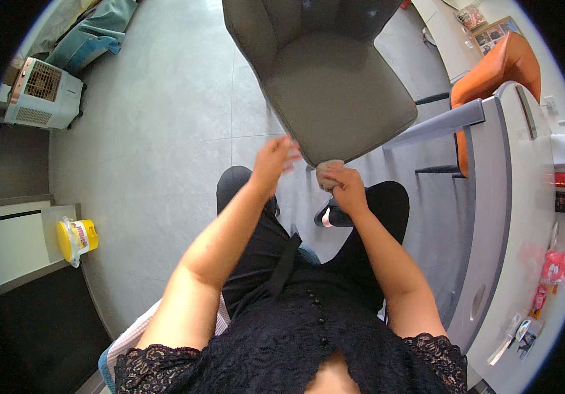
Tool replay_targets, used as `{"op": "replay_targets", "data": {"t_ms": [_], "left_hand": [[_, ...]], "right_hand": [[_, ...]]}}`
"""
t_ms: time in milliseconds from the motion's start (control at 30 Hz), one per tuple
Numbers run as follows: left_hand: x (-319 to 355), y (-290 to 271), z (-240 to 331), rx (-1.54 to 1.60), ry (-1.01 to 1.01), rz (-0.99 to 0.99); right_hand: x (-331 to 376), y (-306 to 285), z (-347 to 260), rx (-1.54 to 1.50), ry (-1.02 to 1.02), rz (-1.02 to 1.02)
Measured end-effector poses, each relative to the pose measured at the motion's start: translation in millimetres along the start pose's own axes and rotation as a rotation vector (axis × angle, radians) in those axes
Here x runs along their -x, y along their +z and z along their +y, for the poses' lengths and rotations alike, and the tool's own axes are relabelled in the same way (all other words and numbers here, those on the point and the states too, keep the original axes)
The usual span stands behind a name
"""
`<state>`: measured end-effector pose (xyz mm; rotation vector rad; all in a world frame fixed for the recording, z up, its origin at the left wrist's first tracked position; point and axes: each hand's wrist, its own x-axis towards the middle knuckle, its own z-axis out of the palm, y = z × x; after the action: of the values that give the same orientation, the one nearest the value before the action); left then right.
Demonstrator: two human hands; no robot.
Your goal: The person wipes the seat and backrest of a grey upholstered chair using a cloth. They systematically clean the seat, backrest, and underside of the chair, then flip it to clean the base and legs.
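Note:
A grey padded chair [341, 98] stands in front of me, its near seat corner between my two hands. My right hand [350, 190] is closed on a bunched grey-brown cloth [327, 176], right at that corner. Whether the cloth touches the chair I cannot tell. To the left of the corner, my left hand [274, 163] is raised with its fingers stretched out and slightly blurred. Nothing shows in it.
At my right runs a white table [519, 217] with small packets along its far side. An orange chair [502, 65] stands beyond it. On the left are a white air cooler [44, 93] and a yellow bucket [77, 240] on the grey floor.

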<state>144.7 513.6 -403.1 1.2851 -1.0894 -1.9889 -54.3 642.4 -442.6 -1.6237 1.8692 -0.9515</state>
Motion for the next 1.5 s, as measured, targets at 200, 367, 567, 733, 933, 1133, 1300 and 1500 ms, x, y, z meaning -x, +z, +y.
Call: {"op": "replay_targets", "data": {"t_ms": [200,367,567,733,933,1133,1300,1500], "left_hand": [[21,-67,-42,-0.017,-0.376,-0.023],[-5,-91,54,-0.418,0.631,0.800],[12,-36,18,-0.131,-0.189,-0.067],[0,3,-27,-0.359,-0.172,-0.134],[-31,3,-20,-0.439,0.116,0.095],[-53,4,27,-0.336,0.214,0.328],[-87,-17,120,-0.301,0.673,0.709],[-129,-30,304,-0.170,0.823,0.700]], "right_hand": [[-4,-21,-1,-0.393,0.173,0.177],[-14,-34,6,-0.434,0.183,0.274],[-43,-27,28,-0.299,0.072,0.358],[-32,20,43,0.430,-0.125,0.114],[-83,8,-10,0.124,-0.235,-0.160],[-126,39,9,0.348,-0.262,-0.088],[-175,21,-42,-0.436,0.000,-0.332],[-350,-72,-188,-0.676,-0.429,0.096]]}}
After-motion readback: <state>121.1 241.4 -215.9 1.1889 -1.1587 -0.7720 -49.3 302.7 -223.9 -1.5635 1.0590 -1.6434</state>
